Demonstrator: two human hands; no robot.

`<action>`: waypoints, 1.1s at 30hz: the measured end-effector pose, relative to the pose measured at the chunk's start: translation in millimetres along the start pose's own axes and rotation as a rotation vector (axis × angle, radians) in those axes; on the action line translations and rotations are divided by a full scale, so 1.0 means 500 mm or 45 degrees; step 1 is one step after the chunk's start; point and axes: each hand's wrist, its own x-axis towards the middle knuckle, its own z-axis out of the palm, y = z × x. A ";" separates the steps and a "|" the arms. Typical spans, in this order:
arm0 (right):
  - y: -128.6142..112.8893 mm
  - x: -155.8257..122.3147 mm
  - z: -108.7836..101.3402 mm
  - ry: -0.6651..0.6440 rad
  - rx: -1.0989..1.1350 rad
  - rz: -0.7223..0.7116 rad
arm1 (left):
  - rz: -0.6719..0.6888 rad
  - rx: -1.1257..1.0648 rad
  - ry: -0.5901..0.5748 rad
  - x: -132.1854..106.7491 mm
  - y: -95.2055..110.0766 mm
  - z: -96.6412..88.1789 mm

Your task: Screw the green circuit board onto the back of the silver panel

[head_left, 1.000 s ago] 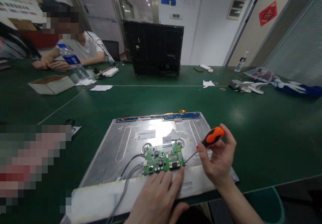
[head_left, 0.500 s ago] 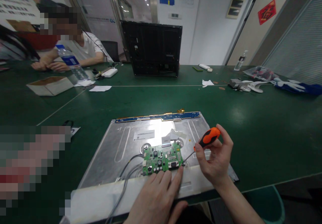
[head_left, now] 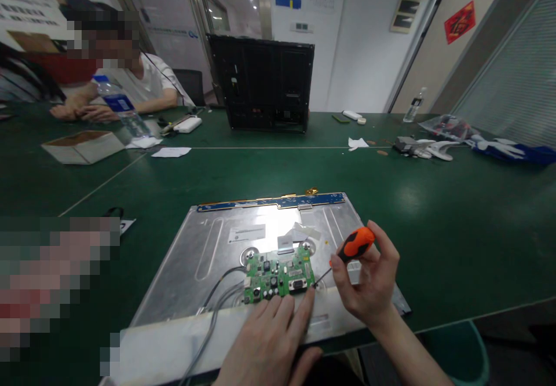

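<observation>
Screwdriving, we judge: our right hand (head_left: 372, 282) pinches the screwdriver (head_left: 358, 242) at the near-right corner of the board (head_left: 278, 271); our left hand (head_left: 264, 335), index spread, lies along its near edge. Turning next needs a seated tip.

One left hand (head_left: 271, 334), one right hand (head_left: 369, 279); one screwdriver (head_left: 358, 242); one green circuit board (head_left: 280, 274); one blue strip board (head_left: 304, 202); one metal panel (head_left: 178, 276); two plastic bottles (head_left: 119, 105) (head_left: 414, 108); one open box (head_left: 89, 150); one black housing (head_left: 264, 79); one red door sign (head_left: 459, 22).
</observation>
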 end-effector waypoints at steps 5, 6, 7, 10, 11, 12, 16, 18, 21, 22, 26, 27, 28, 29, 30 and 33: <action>-0.003 0.008 -0.004 -0.056 -0.074 -0.128 | -0.010 0.024 0.050 -0.002 -0.001 0.002; -0.004 0.010 -0.005 -0.083 -0.083 -0.141 | -0.007 0.024 0.056 -0.002 -0.001 0.002; -0.004 0.013 -0.006 -0.114 -0.084 -0.154 | -0.003 0.023 0.059 -0.002 -0.001 0.001; -0.007 0.023 -0.005 -0.179 -0.071 -0.193 | 0.005 0.021 0.061 -0.001 0.000 -0.001; -0.008 0.026 -0.004 -0.193 -0.068 -0.200 | 0.008 0.019 0.063 0.000 0.001 -0.001; -0.009 0.028 -0.002 -0.201 -0.069 -0.205 | 0.011 0.016 0.066 0.000 0.001 -0.002; -0.010 0.031 0.001 -0.208 -0.074 -0.233 | 0.010 0.009 0.074 -0.002 0.001 -0.001; -0.009 0.030 0.001 -0.198 -0.086 -0.254 | 0.006 0.014 0.065 -0.003 0.001 0.000; -0.006 0.028 0.000 -0.178 -0.109 -0.289 | 0.007 0.021 0.054 -0.004 0.002 0.001; -0.005 0.028 0.000 -0.168 -0.119 -0.299 | 0.007 0.023 0.055 -0.003 0.002 0.002; -0.005 0.026 0.000 -0.141 -0.142 -0.315 | 0.004 0.022 0.076 -0.002 0.001 0.004; -0.005 0.026 0.000 -0.140 -0.145 -0.314 | 0.003 0.019 0.084 -0.002 0.000 0.005; -0.005 0.026 0.000 -0.139 -0.150 -0.311 | 0.004 0.016 0.089 -0.002 0.000 0.005; -0.005 0.025 0.001 -0.134 -0.155 -0.309 | 0.003 0.016 0.092 -0.002 0.000 0.005; -0.005 0.024 0.001 -0.128 -0.161 -0.310 | 0.001 0.017 0.093 -0.002 0.000 0.005; -0.004 0.022 0.003 -0.114 -0.164 -0.325 | 0.005 0.023 0.096 -0.004 0.001 0.003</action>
